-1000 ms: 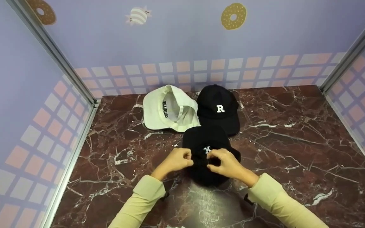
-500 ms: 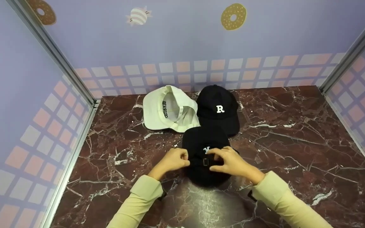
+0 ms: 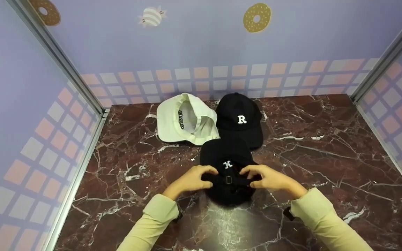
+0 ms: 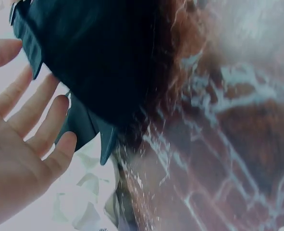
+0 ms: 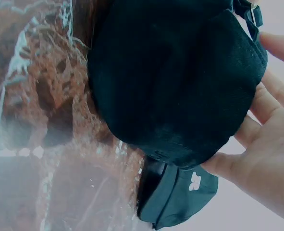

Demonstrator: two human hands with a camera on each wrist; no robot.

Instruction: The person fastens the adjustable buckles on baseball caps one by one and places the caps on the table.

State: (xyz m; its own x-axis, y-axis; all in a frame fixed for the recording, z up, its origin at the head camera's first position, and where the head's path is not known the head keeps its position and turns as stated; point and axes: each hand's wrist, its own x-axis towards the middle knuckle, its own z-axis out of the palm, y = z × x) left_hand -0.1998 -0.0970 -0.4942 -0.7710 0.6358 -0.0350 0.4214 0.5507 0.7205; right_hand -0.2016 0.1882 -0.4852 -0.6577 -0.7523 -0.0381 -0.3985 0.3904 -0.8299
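A black baseball cap (image 3: 226, 150) lies in the middle of the marble-patterned table, a small white mark showing on it. Its rear strap, with a small metal buckle (image 3: 228, 180), faces me. My left hand (image 3: 194, 179) holds the band's left side between thumb and forefinger; in the left wrist view its other fingers are spread beside the fabric. My right hand (image 3: 269, 179) grips the right side, thumb by the strap and fingers along the crown's edge (image 5: 238, 86) in the right wrist view. Part of the band is hidden by my fingertips.
Behind it, a white cap (image 3: 168, 122) lies on its side with its inside showing. Next to that sits another black cap (image 3: 236, 106) bearing a white R. A lilac wall (image 3: 201, 42) closes the back, with panels on both sides.
My right hand has moved right, away from the buckle, to the cap's right side. The left hand's thumb and fingers have parted slightly. The buckle and strap are now uncovered.
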